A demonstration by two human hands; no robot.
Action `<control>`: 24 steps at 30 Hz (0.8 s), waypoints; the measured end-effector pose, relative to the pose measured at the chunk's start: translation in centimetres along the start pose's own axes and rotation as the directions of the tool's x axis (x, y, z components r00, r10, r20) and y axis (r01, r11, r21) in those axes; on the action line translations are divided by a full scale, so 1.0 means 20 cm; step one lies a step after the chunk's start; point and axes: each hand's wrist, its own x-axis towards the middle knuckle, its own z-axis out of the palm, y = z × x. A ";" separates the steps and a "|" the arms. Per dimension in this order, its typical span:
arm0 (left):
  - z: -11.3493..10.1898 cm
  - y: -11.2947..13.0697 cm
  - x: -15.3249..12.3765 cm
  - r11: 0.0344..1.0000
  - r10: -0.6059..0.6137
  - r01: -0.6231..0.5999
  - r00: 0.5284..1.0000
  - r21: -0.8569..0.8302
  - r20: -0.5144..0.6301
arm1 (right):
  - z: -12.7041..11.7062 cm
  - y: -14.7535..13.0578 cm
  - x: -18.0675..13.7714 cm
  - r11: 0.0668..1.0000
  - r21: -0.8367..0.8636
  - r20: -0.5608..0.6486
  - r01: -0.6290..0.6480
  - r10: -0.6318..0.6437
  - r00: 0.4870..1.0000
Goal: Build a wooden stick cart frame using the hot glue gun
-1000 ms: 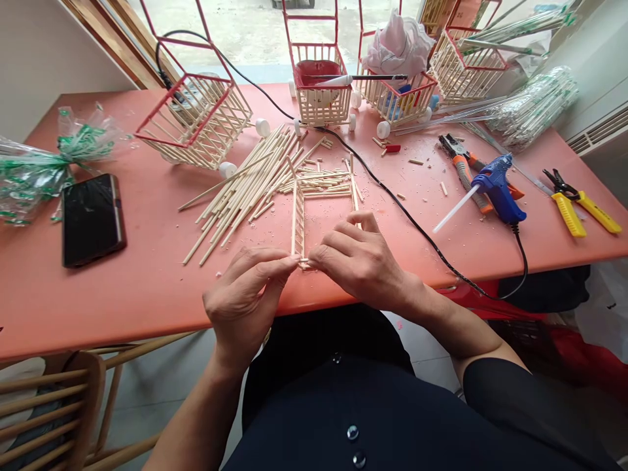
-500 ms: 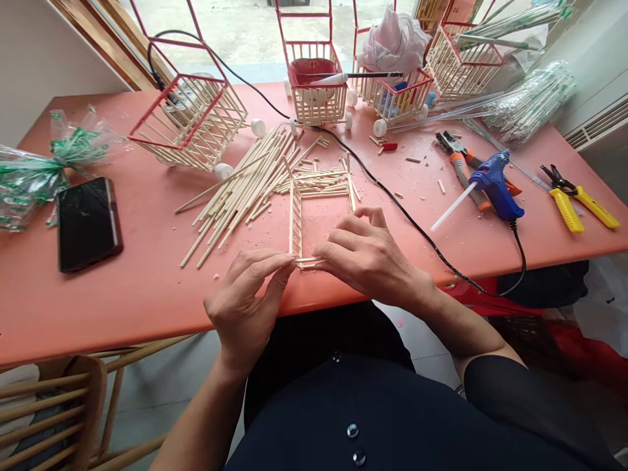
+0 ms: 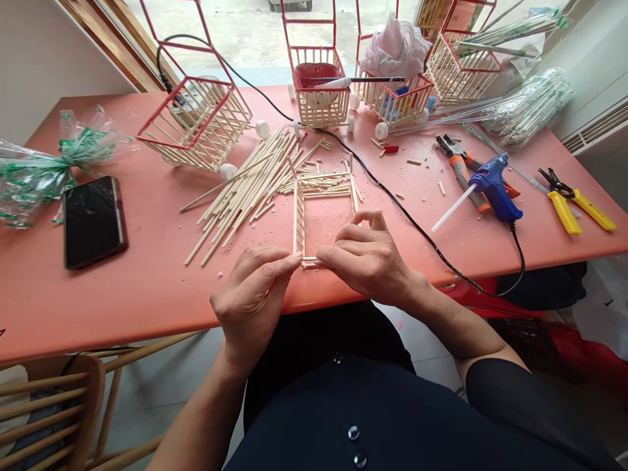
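A small open frame [image 3: 299, 219] of pale wooden sticks stands on the table close to me, with slatted left side and back. Along its near edge lies a short wooden stick [image 3: 309, 260]. My left hand [image 3: 252, 291] pinches the left end of this stick between thumb and fingers, at the frame's near left corner. From the other side, my right hand [image 3: 370, 255] has its closed fingers on the stick's right part and covers the near right corner. Behind the frame are short cut sticks [image 3: 321, 180], and a heap of longer sticks [image 3: 245, 190] spreads to its left.
Little stick carts [image 3: 196, 124] with red rims line the back of the pink table [image 3: 161, 288]. A blue glue gun [image 3: 495, 186], orange-handled pliers [image 3: 461, 170] and yellow-handled cutters [image 3: 572, 206] lie right, with a black cord [image 3: 392, 196] crossing. At left lies a phone [image 3: 93, 222].
The view has shifted slightly, moving the table things a little to the right. Both hands keep their places at the frame's near edge, fingers still closed on the stick.
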 end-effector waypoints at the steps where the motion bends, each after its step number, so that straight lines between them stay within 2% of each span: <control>1: 0.00 0.00 0.00 1.000 0.003 -0.003 1.000 0.004 0.003 | 0.00 0.00 0.00 1.000 0.001 -0.007 0.000 0.000 1.000; 19: 0.01 -0.01 0.00 0.999 0.017 -0.017 1.000 -0.050 0.005 | -0.01 -0.01 0.00 0.998 0.060 -0.044 -0.016 0.018 0.999; 24: 0.01 0.00 0.00 0.996 -0.015 0.017 1.000 -0.087 0.023 | -0.02 -0.02 0.01 0.999 0.046 -0.035 -0.018 0.019 0.999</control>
